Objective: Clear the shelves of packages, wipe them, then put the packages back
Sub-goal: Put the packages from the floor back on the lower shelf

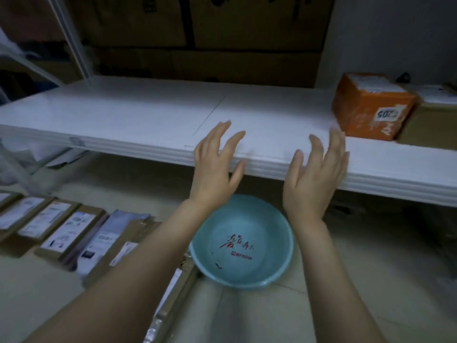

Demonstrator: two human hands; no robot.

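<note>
So, my left hand and right hand are spread wide, gripping nothing, over the shelf edge mid-frame. The packages lie lower left; orange box upper right, label blurry.

**Hidden, cropped and blurred parts of my view.**
My right hand is smeared at the fingertips. My forearms cover part of the basin rim, and its red lettering is illegible. The floor packages run off the left edge, labels too small to read. The brown box is cropped at right, partly behind the orange box.
</note>
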